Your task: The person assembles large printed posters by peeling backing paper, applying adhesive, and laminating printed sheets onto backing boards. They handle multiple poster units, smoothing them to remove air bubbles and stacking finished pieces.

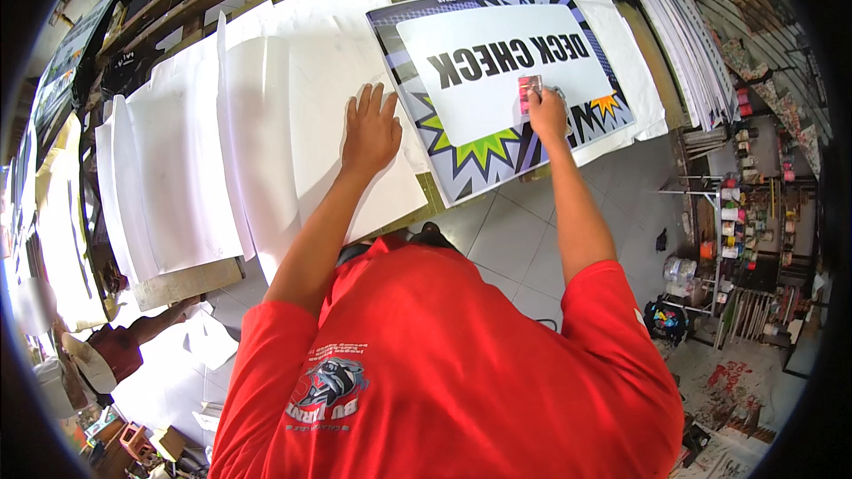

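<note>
A printed board (484, 106) lies on the right part of the worktable. Its white middle bears large black lettering, upside down to me, with a purple border and green and orange starbursts. Over its near part, my right hand (548, 115) is closed around a small flat pink squeegee (525, 96), whose end rests against the white area. Left of the board, my left hand (371, 131) lies flat with its fingers spread on a large white sheet (311, 106). Further left, that white material rises in curled folds (177, 160).
The table's greenish edge (435, 195) shows beside the board. Stacked panels (688, 44) stand at the far right, above a rack of coloured rolls (732, 213). Grey floor tiles (515, 231) lie below the table. Another person's arm (164, 324) shows at the lower left.
</note>
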Action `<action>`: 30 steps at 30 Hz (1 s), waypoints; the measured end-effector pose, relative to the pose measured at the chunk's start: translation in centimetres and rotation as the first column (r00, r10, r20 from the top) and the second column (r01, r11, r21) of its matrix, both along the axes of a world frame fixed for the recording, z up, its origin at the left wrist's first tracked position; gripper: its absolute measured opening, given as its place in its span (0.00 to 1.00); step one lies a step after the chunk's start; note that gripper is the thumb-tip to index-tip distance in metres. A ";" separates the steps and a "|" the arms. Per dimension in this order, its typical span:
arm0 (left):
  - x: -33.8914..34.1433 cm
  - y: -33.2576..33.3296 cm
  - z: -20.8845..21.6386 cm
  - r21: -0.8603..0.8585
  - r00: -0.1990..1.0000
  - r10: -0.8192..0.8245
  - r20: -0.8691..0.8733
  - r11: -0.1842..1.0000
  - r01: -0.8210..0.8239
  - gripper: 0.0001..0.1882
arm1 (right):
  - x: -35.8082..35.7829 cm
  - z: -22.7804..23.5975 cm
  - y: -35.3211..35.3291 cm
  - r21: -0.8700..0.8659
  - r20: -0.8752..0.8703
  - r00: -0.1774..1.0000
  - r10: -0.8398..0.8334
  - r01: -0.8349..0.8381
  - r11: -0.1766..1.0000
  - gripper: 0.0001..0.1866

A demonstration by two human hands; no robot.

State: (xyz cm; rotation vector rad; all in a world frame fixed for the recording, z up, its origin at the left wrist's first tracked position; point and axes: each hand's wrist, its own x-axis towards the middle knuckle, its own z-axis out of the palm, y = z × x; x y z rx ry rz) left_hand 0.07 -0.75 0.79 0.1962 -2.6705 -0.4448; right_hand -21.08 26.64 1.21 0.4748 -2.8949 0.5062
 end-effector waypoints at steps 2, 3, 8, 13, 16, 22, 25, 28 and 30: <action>0.0 0.0 0.1 0.018 1.000 0.008 0.009 1.000 -0.008 0.24 | 1.1 -0.9 -3.5 -0.070 0.061 0.995 0.082 -0.078 0.995 0.14; 0.2 -0.3 -0.2 0.023 1.000 0.016 0.026 1.000 -0.016 0.25 | 3.9 -0.6 -7.3 -0.183 0.097 0.982 0.165 -0.145 0.972 0.13; 0.6 -1.3 -0.5 0.037 0.996 0.085 0.007 0.996 -0.085 0.27 | 10.2 0.5 -16.0 -0.183 -0.067 0.839 0.539 -0.542 0.820 0.15; -0.1 -0.6 1.0 0.044 0.996 0.075 0.055 0.996 -0.078 0.29 | -5.5 0.4 -9.3 -0.052 -0.224 0.963 0.151 -0.166 0.985 0.16; -0.7 -0.6 1.2 0.028 0.992 0.097 0.084 0.995 -0.100 0.30 | -6.6 -0.9 -12.7 -0.077 -0.062 0.987 0.148 -0.152 0.985 0.14; -0.2 -0.1 0.5 0.044 0.977 0.167 0.132 0.984 -0.174 0.36 | 4.8 0.0 -23.8 -0.254 -0.086 0.848 0.522 -0.526 0.812 0.14; -0.6 0.7 1.1 0.012 0.968 0.201 0.150 0.979 -0.205 0.38 | -3.3 0.3 -22.5 -0.333 -0.143 0.903 0.404 -0.428 0.840 0.15; -1.2 1.5 2.2 -0.018 0.959 0.218 0.179 0.976 -0.218 0.39 | -13.5 1.4 -18.7 -0.133 -0.303 0.932 0.200 -0.249 0.959 0.15; -1.7 1.7 2.4 -0.044 0.961 0.196 0.195 0.981 -0.191 0.39 | -14.2 0.3 -19.6 -0.236 -0.129 0.943 0.306 -0.329 0.914 0.15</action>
